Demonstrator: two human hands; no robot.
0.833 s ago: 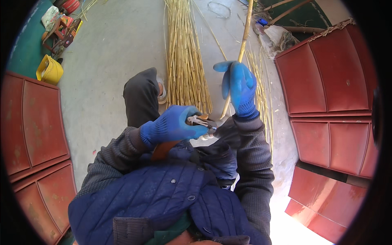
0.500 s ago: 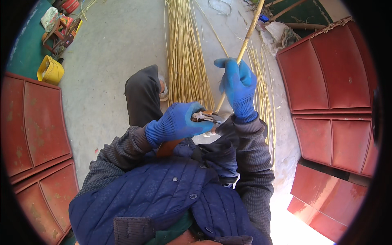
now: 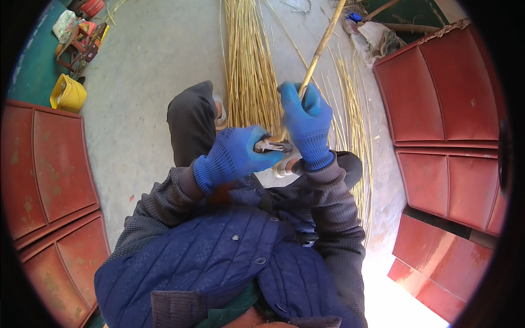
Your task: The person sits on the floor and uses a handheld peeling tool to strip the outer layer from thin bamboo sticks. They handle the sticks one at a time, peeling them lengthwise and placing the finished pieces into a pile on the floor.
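Observation:
My left hand [image 3: 232, 156], in a blue work glove, is closed around a small hand tool [image 3: 274, 146] with a pale, wrapped-looking part and a dark metal end. The glove hides most of it, and I cannot make out its exact kind. A long yellowish cane [image 3: 324, 44] slants up and away from my right hand [image 3: 309, 123], whose gloved fingers are closed around it. Its lower end comes down beside the metal end of the tool; whether they touch I cannot tell. Beyond my hands, a thick bundle of similar canes [image 3: 249, 65] lies on the floor.
Thinner canes [image 3: 353, 104] lie loose to the right, past my right knee. Red padded panels [image 3: 415, 98] line the right side, with similar red panels [image 3: 57, 158] on the left. A yellow bucket [image 3: 68, 94] and a small wooden stool [image 3: 74, 50] stand at the far left.
My right hand has moved left and slightly down with the cane, closer to the tool. My left hand, still holding the tool, has risen a little in view.

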